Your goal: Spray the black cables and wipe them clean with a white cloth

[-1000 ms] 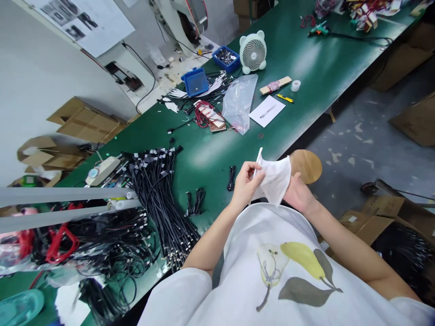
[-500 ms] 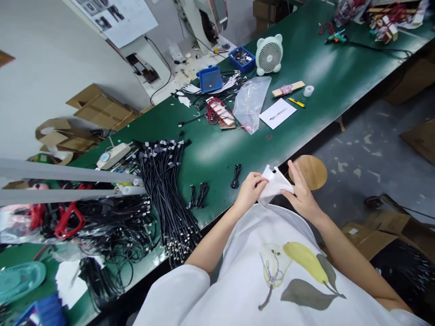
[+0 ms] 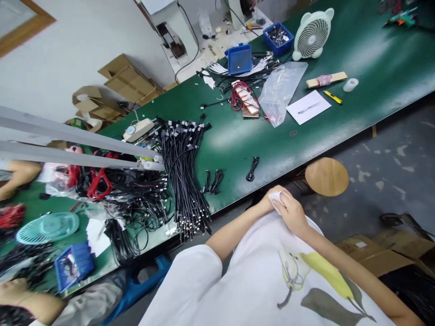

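A small white cloth or tissue (image 3: 277, 198) is bunched between my two hands, close to my shirt and off the table's front edge. My right hand (image 3: 291, 212) has its fingers closed on the white cloth. Behind it, my left hand (image 3: 270, 199) is partly covered, its fingers wrapped round the other side of the cloth. On the green table (image 3: 231, 149) beyond lie a coiled black cable (image 3: 252, 169) and a pair of small cable bundles (image 3: 213, 181). A large pile of black cables (image 3: 185, 181) lies to their left.
A fan (image 3: 311, 38), a plastic bag (image 3: 282, 90), a paper sheet (image 3: 308, 107) and a yellow cutter (image 3: 333, 97) are on the table. A round stool (image 3: 326, 176) stands beyond my hands. Another person's arms (image 3: 30, 301) show at the left.
My hands have come together, and the white cloth that was spread between them is now bunched up. The view has shifted left, bringing another person's arms into sight.
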Motion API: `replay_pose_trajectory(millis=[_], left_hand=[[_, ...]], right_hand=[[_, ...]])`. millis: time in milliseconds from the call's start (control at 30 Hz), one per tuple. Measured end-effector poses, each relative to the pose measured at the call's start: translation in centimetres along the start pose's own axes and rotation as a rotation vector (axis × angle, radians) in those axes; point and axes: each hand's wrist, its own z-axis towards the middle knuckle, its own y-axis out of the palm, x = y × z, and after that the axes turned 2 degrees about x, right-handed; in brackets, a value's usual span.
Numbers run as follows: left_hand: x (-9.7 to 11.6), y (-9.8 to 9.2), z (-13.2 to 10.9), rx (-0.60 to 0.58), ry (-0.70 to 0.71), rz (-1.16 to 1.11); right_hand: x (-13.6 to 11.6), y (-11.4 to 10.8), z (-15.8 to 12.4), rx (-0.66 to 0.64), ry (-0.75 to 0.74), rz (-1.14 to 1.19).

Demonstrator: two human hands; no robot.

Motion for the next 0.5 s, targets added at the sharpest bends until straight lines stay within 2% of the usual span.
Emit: replay_pose_trajectory(millis=[133, 167, 233, 367, 500], left_hand=[[-3.5, -6.1, 4.9, 0.309, -0.169, 0.204], [-4.5, -7.4, 6.1, 0.354, -0.215, 0.247], [-6.6, -9.2, 8.1, 0.368, -0.283, 0.303], [-9.1, -9.7, 9.8, 0.302, -0.303, 0.326], [-9.5, -9.5, 9.9, 0.301, -0.253, 0.299]], right_hand=[[0.8, -1.8, 1.0, 0.03, 0.123, 0.018], [1.2, -2.5, 1.1, 0.03, 0.159, 0.034], [1.9, -3.3, 0.7, 0.011, 0.218, 0.076], [3.0, -3.7, -0.6, -0.071, 0.29, 0.185], [3.8, -4.0, -1.1, -0.051, 0.339, 0.262]])
